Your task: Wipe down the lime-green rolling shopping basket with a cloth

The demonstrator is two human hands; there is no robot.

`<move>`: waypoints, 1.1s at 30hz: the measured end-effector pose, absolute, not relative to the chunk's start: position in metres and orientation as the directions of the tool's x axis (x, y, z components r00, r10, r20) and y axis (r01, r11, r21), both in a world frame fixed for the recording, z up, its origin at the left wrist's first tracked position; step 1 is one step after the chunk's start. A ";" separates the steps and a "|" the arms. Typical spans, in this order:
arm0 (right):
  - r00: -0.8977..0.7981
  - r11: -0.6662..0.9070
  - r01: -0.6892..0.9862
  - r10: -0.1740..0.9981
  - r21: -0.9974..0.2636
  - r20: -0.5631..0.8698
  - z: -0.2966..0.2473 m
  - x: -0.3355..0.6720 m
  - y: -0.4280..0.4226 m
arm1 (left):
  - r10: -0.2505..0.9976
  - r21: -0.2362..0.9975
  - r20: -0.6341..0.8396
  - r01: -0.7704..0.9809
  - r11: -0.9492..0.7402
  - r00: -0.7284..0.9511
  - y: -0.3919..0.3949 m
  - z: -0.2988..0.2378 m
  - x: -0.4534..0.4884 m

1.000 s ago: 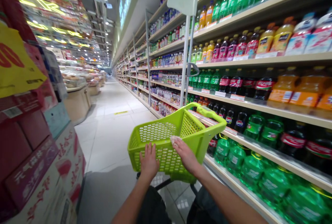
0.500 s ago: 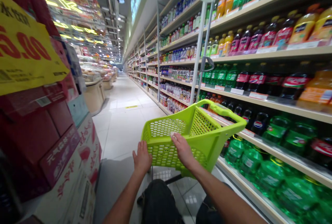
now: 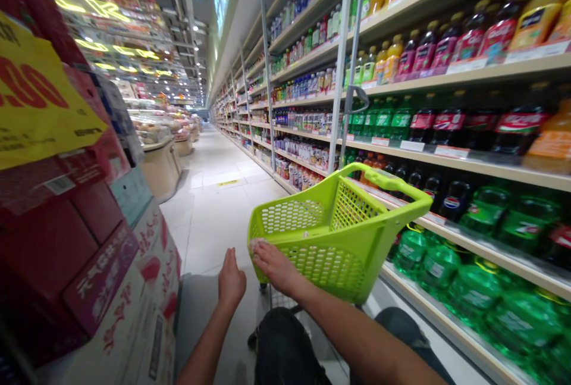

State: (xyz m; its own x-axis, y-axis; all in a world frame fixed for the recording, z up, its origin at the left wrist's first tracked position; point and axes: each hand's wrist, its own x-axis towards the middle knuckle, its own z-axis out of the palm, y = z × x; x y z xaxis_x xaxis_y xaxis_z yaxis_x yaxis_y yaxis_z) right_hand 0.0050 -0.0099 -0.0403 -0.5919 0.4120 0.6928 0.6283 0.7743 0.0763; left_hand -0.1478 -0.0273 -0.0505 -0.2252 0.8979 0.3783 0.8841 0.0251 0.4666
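Observation:
A lime-green shopping cart (image 3: 312, 257) with perforated basket walls stands in front of my knees. My right hand (image 3: 274, 263) is at the cart's near left corner, fingers closed on a small whitish crumpled wipe (image 3: 257, 243) pressed against the rim. The wipe is mostly hidden by the fingers, so its exact kind is hard to make out. Just left of the cart, my left hand (image 3: 232, 281) is raised with fingers stretched out, holding nothing and apart from the basket. The cart's handle (image 3: 386, 181) is on the far right side.
Drink shelves (image 3: 464, 159) full of bottles line the right, close behind the cart. Stacked drink cartons (image 3: 129, 290) with a yellow price sign (image 3: 40, 93) stand at the left. A tiled aisle (image 3: 214, 206) runs ahead past display counters (image 3: 160, 168).
My right hand has slid left along the cart's rim to its corner, with the wipe. My left hand has let go of that corner and moved slightly left.

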 end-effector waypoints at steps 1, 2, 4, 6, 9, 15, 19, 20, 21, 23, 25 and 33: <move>-0.552 0.758 0.650 0.430 0.045 0.714 -0.040 0.019 -0.010 | 0.898 0.470 0.381 0.882 0.020 -0.223 -0.027 -0.051 -0.147; -0.499 0.733 0.680 0.455 0.008 0.737 -0.039 0.032 -0.010 | 0.899 0.474 0.381 0.881 0.011 -0.216 -0.026 -0.051 -0.144; -0.408 0.684 0.727 0.491 -0.051 0.770 -0.040 0.052 -0.012 | 0.911 0.479 0.368 0.878 -0.013 -0.187 -0.026 -0.049 -0.135; -0.418 0.695 0.718 0.477 -0.041 0.773 -0.050 0.056 -0.016 | 0.930 0.478 0.340 0.878 -0.042 -0.140 -0.027 -0.048 -0.125; -0.541 0.747 0.663 0.441 0.041 0.716 -0.075 0.047 -0.027 | 0.946 0.424 0.308 0.905 -0.043 -0.099 -0.031 -0.048 -0.121; -0.560 0.774 0.632 0.429 0.032 0.709 -0.075 0.047 -0.039 | 0.940 0.282 0.321 0.959 0.020 -0.114 -0.034 -0.032 -0.124; -0.442 0.726 0.687 0.445 -0.025 0.779 -0.063 0.061 -0.031 | 0.951 0.215 0.310 0.975 -0.052 -0.017 -0.032 -0.016 -0.099; -0.445 0.711 0.703 0.457 -0.016 0.770 -0.069 0.065 -0.030 | 0.954 0.189 0.298 0.978 -0.082 0.023 -0.032 -0.014 -0.092; -0.458 0.698 0.717 0.471 0.000 0.754 -0.078 0.070 -0.032 | 0.957 0.163 0.285 0.981 -0.108 0.058 -0.032 -0.014 -0.086; -0.487 0.673 0.739 0.496 0.036 0.719 -0.095 0.078 -0.036 | 0.957 0.115 0.269 0.983 -0.141 0.106 -0.033 -0.017 -0.078; -0.493 0.657 0.751 0.496 0.062 0.715 -0.100 0.086 -0.040 | 0.955 0.083 0.273 0.986 -0.147 0.120 -0.033 -0.020 -0.075; -0.411 0.709 0.705 0.407 0.001 0.815 -0.067 0.104 -0.026 | 0.957 0.116 0.252 0.977 -0.179 0.145 -0.034 -0.003 -0.056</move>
